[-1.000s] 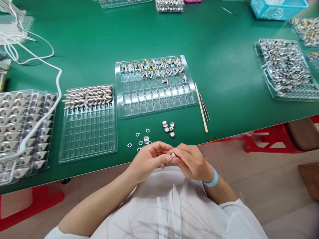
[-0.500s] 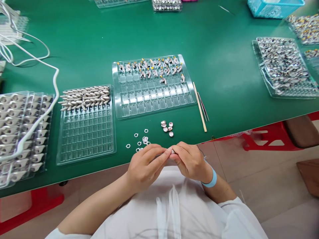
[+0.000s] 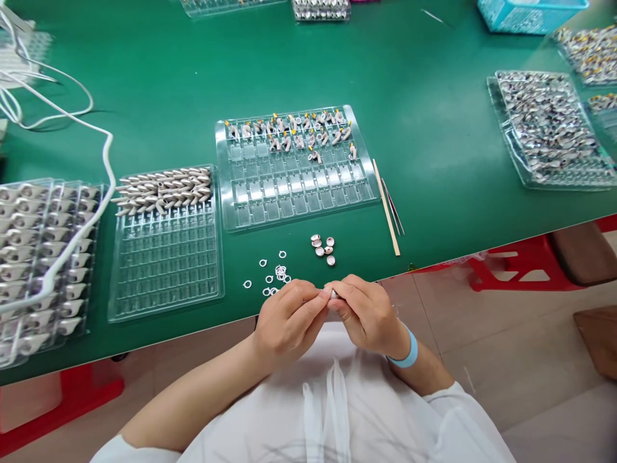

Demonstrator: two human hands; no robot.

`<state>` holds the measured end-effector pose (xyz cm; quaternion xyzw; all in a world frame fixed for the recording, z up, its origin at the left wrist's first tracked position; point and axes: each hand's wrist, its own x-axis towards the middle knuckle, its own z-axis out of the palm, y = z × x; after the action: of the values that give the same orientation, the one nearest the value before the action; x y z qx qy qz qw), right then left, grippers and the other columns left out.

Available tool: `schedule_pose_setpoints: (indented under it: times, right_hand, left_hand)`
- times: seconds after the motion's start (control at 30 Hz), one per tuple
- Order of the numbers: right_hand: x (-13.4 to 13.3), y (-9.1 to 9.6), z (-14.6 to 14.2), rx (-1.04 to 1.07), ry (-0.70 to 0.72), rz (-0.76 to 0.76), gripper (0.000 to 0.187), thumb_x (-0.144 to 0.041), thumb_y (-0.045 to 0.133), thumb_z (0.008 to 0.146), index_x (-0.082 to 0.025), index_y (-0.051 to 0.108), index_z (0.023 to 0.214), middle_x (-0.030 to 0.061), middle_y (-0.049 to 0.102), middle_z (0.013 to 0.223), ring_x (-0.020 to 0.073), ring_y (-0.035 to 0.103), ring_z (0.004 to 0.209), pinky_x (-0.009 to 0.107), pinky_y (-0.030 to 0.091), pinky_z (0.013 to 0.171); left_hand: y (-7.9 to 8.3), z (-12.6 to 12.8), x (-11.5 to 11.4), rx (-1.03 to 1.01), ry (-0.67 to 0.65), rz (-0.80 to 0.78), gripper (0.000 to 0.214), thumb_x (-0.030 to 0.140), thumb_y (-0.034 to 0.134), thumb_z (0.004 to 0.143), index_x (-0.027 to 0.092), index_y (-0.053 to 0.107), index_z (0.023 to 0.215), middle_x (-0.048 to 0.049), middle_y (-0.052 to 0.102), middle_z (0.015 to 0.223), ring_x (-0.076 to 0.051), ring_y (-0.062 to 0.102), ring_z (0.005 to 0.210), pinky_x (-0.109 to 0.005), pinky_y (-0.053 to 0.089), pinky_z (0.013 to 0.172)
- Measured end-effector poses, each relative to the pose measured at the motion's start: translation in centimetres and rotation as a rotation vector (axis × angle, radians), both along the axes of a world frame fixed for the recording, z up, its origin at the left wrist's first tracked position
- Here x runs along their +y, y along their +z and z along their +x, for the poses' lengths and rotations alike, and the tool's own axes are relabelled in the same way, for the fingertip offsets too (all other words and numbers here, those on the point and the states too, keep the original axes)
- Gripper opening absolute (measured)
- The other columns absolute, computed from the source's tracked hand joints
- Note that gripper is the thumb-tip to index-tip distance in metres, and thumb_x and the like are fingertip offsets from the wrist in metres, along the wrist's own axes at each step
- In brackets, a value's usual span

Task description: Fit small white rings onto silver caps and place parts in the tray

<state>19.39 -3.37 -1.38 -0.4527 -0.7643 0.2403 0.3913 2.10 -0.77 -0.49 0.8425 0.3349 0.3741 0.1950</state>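
At the table's near edge, my right hand (image 3: pixel 369 316) is closed in a pinch on a small round metal part (image 3: pixel 334 294), mostly covered by the fingers. My left hand (image 3: pixel 292 325) meets it from the other side, thumb and fingertips pressed together; anything between them is too small to make out. Several white rings with small tabs (image 3: pixel 280 272) lie scattered just beyond my left hand. A loose group of small round metal caps (image 3: pixel 328 250) sits in front of both hands.
A clear tray (image 3: pixel 294 222) holds curved grey parts with yellow bits. Left of it are a tray (image 3: pixel 166 308) of silvery parts, more filled trays (image 3: pixel 53 257) and a white cable (image 3: pixel 107 161). A wooden stick (image 3: pixel 387 209) and tweezers (image 3: pixel 394 207) lie right; farther, a heaped tray (image 3: pixel 549 122).
My left hand has shifted slightly right, closer to my right hand, showing more of the rings. Both hands stay together at the small metal part; the view has barely moved.
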Motion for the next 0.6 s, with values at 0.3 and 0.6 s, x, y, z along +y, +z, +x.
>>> schedule_pose_setpoints:
  times: [0.3, 0.6]
  right_hand:
    - [0.0, 0.0, 0.6, -0.054, 0.025, 0.066, 0.018, -0.022, 0.043, 0.093, -0.013, 0.055, 0.103, 0.0063, 0.061, 0.078, 0.0134, 0.052, 0.065, 0.026, 0.041, 0.055]
    - [-0.3, -0.5, 0.3, -0.005, 0.077, 0.15, 0.014, -0.023, 0.044, 0.092, -0.013, 0.053, 0.098, 0.0069, 0.061, 0.078, 0.0144, 0.054, 0.067, 0.026, 0.045, 0.058]
  left_hand:
    - [1.1, -1.0, 1.1, -0.119, -0.197, -0.595, 0.056, 0.022, 0.067, 0.08, 0.028, 0.047, 0.132, -0.0083, 0.057, 0.106, -0.016, 0.058, 0.087, -0.031, 0.053, 0.077]
    - [1.3, -0.7, 1.2, -0.144, -0.283, -0.767, 0.049, 0.02, 0.071, 0.077, 0.022, 0.059, 0.124, -0.0068, 0.068, 0.094, -0.015, 0.063, 0.08, -0.026, 0.055, 0.075]
